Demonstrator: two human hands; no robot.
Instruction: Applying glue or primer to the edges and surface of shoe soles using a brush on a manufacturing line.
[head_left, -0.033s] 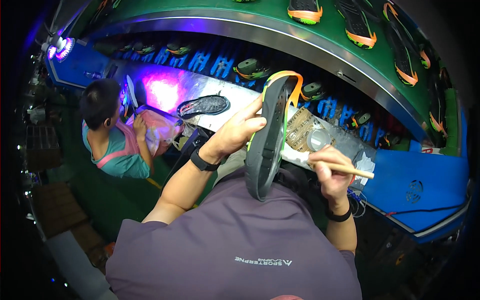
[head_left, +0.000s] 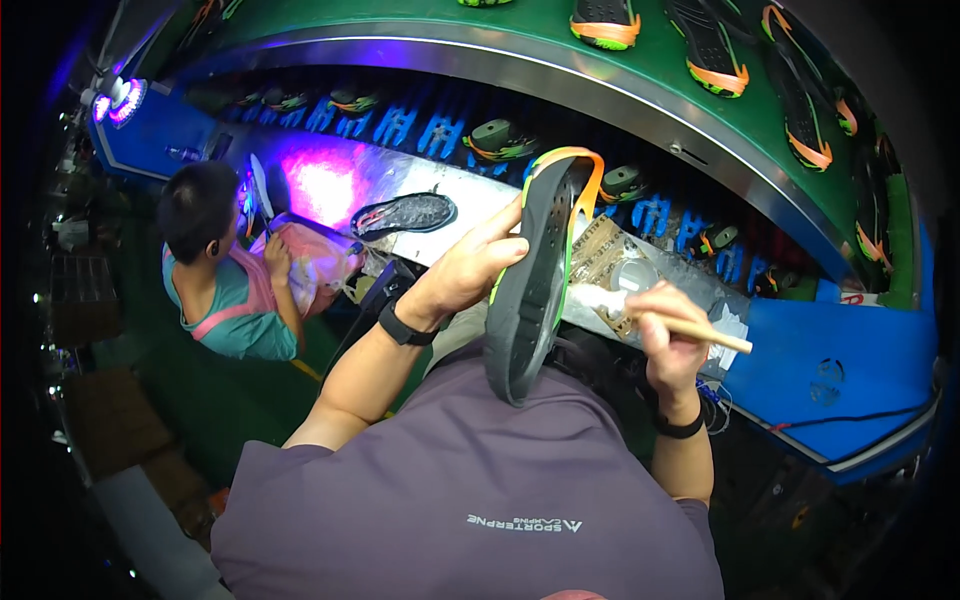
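My left hand point(head_left: 470, 268) grips a black shoe sole point(head_left: 522, 320) by its side, thumb across the near edge. The sole stands nearly upright, with an orange loop-like rim at its top and green trim along one side. In my right hand point(head_left: 672, 345) is a brush point(head_left: 715, 334) with a wooden handle. Its pale bristle end points left at the sole's green-trimmed edge; whether it touches is unclear. Just beyond the brush, a translucent cup point(head_left: 637, 274) sits on a brown printed cardboard sheet point(head_left: 598, 250). Another dark sole point(head_left: 404, 214) lies on the bench to the left.
Several soles with orange ends rest on the green conveyor point(head_left: 480, 28) behind its metal rail point(head_left: 520, 66). Blue racks point(head_left: 440, 136) with more soles line the space below. A seated co-worker point(head_left: 235, 290) is at left, near a purple-lit bench area point(head_left: 322, 180). Blue panel point(head_left: 830, 370) at right.
My right hand and the brush have shifted slightly right and up, away from the sole. The sole's lower end has swung a little to the left. Both grips stay the same.
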